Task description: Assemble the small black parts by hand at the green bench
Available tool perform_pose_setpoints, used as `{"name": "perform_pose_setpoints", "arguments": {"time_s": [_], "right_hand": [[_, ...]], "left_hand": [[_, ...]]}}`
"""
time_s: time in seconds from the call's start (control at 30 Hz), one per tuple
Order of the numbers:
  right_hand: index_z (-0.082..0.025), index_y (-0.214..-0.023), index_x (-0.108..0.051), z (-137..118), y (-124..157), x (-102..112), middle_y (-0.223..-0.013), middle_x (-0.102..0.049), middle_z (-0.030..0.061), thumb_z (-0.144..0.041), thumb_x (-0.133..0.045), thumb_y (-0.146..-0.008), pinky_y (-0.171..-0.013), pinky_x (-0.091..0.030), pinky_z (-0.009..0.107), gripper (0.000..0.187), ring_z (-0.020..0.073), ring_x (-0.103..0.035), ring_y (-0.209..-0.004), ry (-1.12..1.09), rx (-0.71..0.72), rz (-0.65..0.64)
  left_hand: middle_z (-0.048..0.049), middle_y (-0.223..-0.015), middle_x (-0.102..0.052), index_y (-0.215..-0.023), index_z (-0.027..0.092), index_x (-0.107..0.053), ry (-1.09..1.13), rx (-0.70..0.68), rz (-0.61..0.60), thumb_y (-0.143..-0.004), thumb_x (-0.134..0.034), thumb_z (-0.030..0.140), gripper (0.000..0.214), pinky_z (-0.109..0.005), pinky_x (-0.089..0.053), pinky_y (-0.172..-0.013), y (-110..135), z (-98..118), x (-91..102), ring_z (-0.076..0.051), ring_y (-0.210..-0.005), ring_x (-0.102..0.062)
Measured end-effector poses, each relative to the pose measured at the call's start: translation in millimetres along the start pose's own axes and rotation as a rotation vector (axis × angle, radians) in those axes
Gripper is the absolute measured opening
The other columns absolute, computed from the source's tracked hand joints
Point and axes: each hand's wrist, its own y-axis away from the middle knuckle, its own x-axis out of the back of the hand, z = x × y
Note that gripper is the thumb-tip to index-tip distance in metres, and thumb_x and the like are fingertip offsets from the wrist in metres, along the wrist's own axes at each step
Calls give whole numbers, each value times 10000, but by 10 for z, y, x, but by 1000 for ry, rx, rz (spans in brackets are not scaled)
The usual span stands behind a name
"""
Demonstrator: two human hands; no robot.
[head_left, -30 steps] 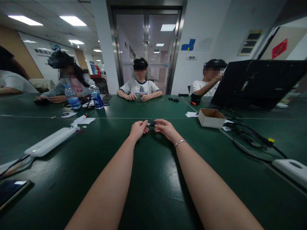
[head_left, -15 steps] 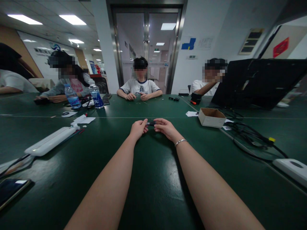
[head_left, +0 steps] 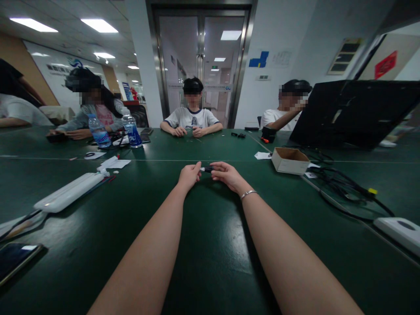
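1. Slim black-and-silver object [head_left: 206,169]: one piece, held crosswise between the two hands over the middle of the table [head_left: 210,262]; make and purpose too small to tell.
2. Left hand [head_left: 189,176]: fingers grasping the silver end, thumb uppermost.
3. Right hand [head_left: 227,176]: fingers curled about the black end; silver bracelet [head_left: 249,193] at the wrist.
4. Progress, as judged: the object is taken up in both grips and not yet put down. Whether its silver and black portions are joined, or being turned or parted, cannot be told; what is left is equally unclear.
5. Carton [head_left: 288,166], open-topped, pale outside and brown inside: stands right of the hands, well apart from them. Its floor is hidden behind the near wall; contents cannot be told.
6. Bottle with purple label [head_left: 100,132]: clear, blue-capped, upright, far left. Fill level indistinct.
7. Bottle with blue label [head_left: 132,132]: clear, upright, just beside item 6. Fill level likewise indistinct.
8. Sundries: phone [head_left: 19,261] and long white case [head_left: 68,192] at left; black cables [head_left: 348,186] at right, near the carton.
9. Person opposite [head_left: 193,120]: seated, both hands at the table's far side.
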Motion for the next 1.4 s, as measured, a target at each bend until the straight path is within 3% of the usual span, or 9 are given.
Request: {"name": "perform_pose_setpoints", "arguments": {"time_s": [0.53, 0.87, 1.03, 1.2, 1.4], "right_hand": [[-165, -960, -688, -11, 10, -4, -926, -647, 29, -24, -764, -662, -593, -570, 195, 338, 97, -631, -658, -10, 3, -2], [-105, -823, -664, -31, -9, -45, -684, -659, 47, -123, -781, -751, -518, -538, 154, 138, 87, -604, -531, -14, -73, 95], [-95, -761, -648, -31, -13, -52, -661, -661, 80, -230, -800, -764, -500, -520, 160, 203, 91, -589, -515, -12, -87, 97], [-93, -699, -627, -24, -22, -53, -625, -644, 84, -309, -814, -747, -479, -494, 161, 289, 92, -571, -498, -17, -81, 110], [-94, -713, -628, -26, -20, -63, -614, -643, 76, -301, -816, -744, -467, -485, 157, 282, 89, -564, -493, -17, -76, 107]], "left_hand": [[7, -400, -458, -505, 186, -511, -42, 47, -1, -864, -415, 537, 511, -239, -305, -454, 2, 30, 12, -122, -396, -433], [8, -481, -521, -597, 163, -557, 60, -7, -34, -842, -476, 535, 452, -223, -321, -456, 6, -9, -19, -96, -412, -441], [9, -518, -532, -634, 156, -557, 142, 5, -75, -816, -535, 529, 416, -205, -318, -442, 31, 27, -22, -81, -424, -434], [-1, -598, -565, -712, 154, -566, 227, -12, -73, -746, -656, 434, 296, -198, -360, -472, 57, 69, -7, -97, -519, -494], [-12, -770, -617, -816, 159, -579, 344, -144, -94, -651, -741, 288, 265, -224, -451, -625, 49, 44, 15, -127, -707, -576]]}}
